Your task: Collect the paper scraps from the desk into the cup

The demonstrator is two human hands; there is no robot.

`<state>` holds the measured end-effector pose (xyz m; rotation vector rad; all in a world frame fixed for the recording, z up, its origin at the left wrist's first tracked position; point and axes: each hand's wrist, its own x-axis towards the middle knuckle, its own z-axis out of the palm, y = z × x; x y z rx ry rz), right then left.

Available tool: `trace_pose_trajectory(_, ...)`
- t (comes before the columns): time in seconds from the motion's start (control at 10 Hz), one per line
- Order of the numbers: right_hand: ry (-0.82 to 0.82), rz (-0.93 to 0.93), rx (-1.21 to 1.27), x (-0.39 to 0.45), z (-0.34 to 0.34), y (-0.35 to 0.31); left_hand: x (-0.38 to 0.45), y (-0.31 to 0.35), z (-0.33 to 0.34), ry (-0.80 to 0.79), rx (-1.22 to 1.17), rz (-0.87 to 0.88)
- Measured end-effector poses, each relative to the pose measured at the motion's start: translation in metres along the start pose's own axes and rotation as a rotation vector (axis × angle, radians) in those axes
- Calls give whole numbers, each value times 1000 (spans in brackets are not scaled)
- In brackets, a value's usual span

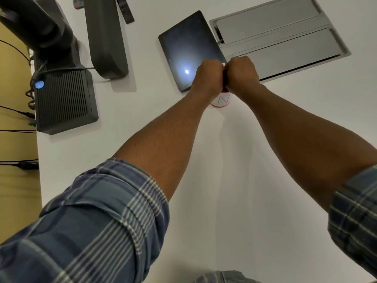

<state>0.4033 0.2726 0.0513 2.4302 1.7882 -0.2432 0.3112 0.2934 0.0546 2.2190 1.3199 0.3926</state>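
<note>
A white cup (pixel 222 100) with a red base stands on the white desk (pixel 224 201), mostly hidden under my hands. My left hand (pixel 207 76) and my right hand (pixel 240 73) are both closed into fists, pressed together directly above the cup's mouth. A small white bit of paper scrap (pixel 223 64) shows between the knuckles at the top. Whatever else the fists hold is hidden. No loose scraps show on the desk.
A dark tablet (pixel 186 48) lies just behind my left hand. A grey cable-port hatch (pixel 281 35) sits in the desk at the back right. Dark ribbed box (pixel 63 101) with a blue light, a black stand (pixel 106 37) and cables fill the left.
</note>
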Motion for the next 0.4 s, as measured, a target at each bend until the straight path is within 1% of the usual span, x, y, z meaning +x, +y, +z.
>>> trace_pose_trajectory(0.1, 40, -24, 20, -9, -6, 1, -10, 1, -14, -7, 18, 7)
trace_pose_trajectory(0.2, 131, -71, 61, -25, -14, 0, -23, 2, -29, -28, -36, 26)
trace_pose_trajectory(0.3, 285, -146, 187, -51, -23, -3, -45, -2, -47, -9, -125, 20)
trace_pose_trajectory(0.4, 368, -110, 408, -79, -27, -7, -74, -9, -61, 24, -163, -43)
